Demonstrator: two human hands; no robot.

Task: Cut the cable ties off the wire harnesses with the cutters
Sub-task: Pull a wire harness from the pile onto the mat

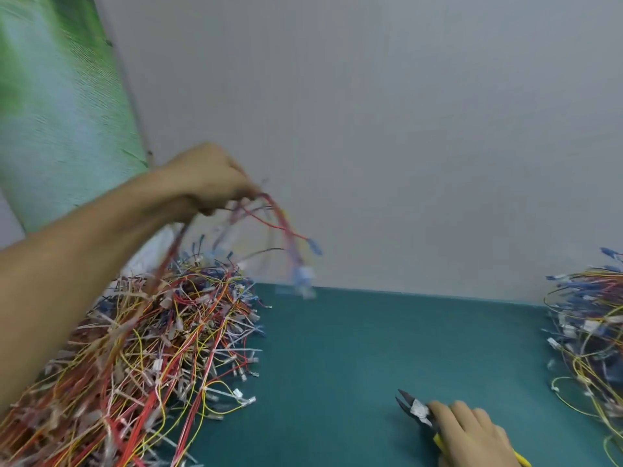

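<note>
A: Teal desk [371, 348], near edge: what do you hold?

B: Your right hand [472, 436] grips the cutters [416, 411] low by the desk, jaws apart. Beyond, the left heap [151, 348] bristles with white ties [251, 350]; farther, your left hand [209, 176] pinches one harness [279, 227] aloft. Much likely remains; the right heap's [593, 325] state is unclear.

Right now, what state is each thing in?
Left hand: raised, gripping a harness.
Harness: lifted above the left pile, ends dangling, blurred.
Left pile: heaped on the table, tangled.
Right pile: heaped at the table's right edge.
Cutters: low over the table, tips slightly apart.
Right hand: curled round the cutters' handles.
</note>
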